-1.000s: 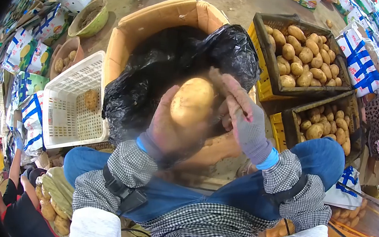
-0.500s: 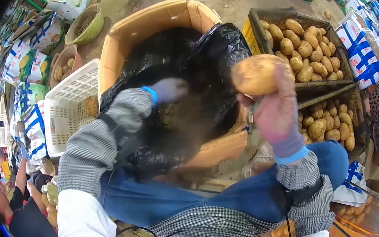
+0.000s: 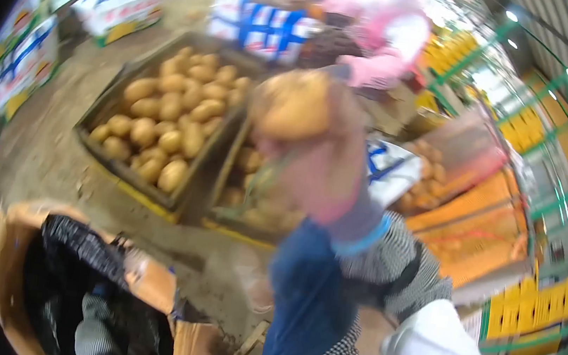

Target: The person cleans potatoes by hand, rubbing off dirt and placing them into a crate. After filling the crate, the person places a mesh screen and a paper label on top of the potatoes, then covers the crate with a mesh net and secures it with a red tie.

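A large potato [image 3: 289, 104] is held up by the right hand [image 3: 327, 176], seen across the far end of the half-hidden crate [image 3: 238, 233], with its blurred fingers clamped around the potato. Down and to the left of that crate, the left hand [image 3: 100, 290] is lowered into the cardboard box [image 3: 7, 264]; its finger state cannot be made out. The potato is best gripped firmly, without squeezing, and carried clear of the crate's rim to avoid bruising.

I count one potato [image 3: 293, 105] in my right hand [image 3: 324, 172], two crates [image 3: 128, 185] [image 3: 232, 228] of potatoes [image 3: 171, 110], one cardboard box [image 3: 152, 282], one black bag [image 3: 84, 245].
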### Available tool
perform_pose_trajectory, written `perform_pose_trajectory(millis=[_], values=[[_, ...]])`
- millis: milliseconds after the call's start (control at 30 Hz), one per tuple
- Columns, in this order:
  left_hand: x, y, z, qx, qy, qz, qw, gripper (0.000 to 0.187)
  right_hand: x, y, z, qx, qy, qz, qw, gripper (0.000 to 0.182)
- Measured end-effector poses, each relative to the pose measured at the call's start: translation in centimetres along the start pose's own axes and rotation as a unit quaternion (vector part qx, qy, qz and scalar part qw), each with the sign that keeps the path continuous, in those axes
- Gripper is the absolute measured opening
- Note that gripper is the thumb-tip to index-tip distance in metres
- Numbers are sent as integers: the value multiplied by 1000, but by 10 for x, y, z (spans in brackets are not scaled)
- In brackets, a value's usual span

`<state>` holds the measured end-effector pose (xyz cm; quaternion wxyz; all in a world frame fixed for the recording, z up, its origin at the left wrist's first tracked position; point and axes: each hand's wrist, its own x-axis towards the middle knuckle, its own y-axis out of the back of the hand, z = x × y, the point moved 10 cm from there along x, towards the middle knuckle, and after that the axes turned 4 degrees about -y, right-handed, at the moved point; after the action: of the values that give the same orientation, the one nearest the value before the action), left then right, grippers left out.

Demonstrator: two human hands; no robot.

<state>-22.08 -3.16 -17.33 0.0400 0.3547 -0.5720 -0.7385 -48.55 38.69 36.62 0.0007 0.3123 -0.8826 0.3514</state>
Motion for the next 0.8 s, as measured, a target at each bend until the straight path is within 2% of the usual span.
perform_pose_trajectory(millis=[67, 100, 133, 200, 233, 267, 300, 333, 367, 400, 433, 467, 500, 533, 567, 633, 667, 767, 800], values=[[0, -5, -10, -2, -15, -5, 1000, 32, -6, 26, -100, -151, 150, 113, 971, 43], [-3, -5, -17, -16, -24, -7, 1000, 33, -15, 48, -151, -182, 134, 135, 965, 45], [-6, -9, -26, -42, -34, -9, 999, 35, -32, 58, -212, -280, 241, 200, 908, 44], [-3, -24, -39, -173, -76, -19, 982, 38, -60, 83, -319, -371, 308, 271, 833, 41], [12, -38, -41, -355, -101, -36, 929, 40, -79, 102, -372, -378, 364, 359, 772, 41], [34, -60, -54, -523, -119, -50, 843, 43, -90, 138, -440, -464, 330, 355, 742, 41], [-2, -23, -47, -561, -138, -14, 816, 41, -101, 165, -486, -530, 310, 381, 692, 40], [-56, 37, -22, -596, -159, 21, 786, 40, -100, 170, -515, -689, 254, 392, 555, 39], [-105, 83, 15, -677, -102, -38, 728, 37, -102, 180, -530, -875, 147, 370, 276, 38], [-130, 115, 43, -717, -172, -52, 673, 37, -93, 183, -524, -929, 113, 330, 127, 37], [-158, 146, 71, -753, -238, -76, 608, 37, -85, 180, -512, -934, 115, 321, 107, 37], [-195, 169, 80, -803, -47, -21, 593, 37, -56, 249, -512, -789, 149, 326, 500, 42], [-227, 187, 109, -845, -74, -142, 511, 38, -32, 258, -469, -488, 221, 320, 781, 48], [-227, 190, 102, -840, -114, -123, 516, 48, -11, 251, -419, -353, 237, 342, 838, 49], [-240, 196, 101, -866, -81, -114, 479, 51, 19, 227, -352, -341, 181, 294, 874, 50], [-275, 216, 119, -901, -51, -98, 420, 56, 14, 86, -193, -437, 174, 120, 874, 48], [-300, 229, 130, -912, -46, -93, 396, 58, 10, 43, -137, -456, 156, 73, 873, 46], [-339, 231, 134, -913, -71, -42, 401, 62, -23, -57, 7, -439, 57, -31, 896, 43], [-347, 228, 132, -912, -80, -29, 402, 63, -47, -94, 45, -392, 24, -61, 917, 46]])
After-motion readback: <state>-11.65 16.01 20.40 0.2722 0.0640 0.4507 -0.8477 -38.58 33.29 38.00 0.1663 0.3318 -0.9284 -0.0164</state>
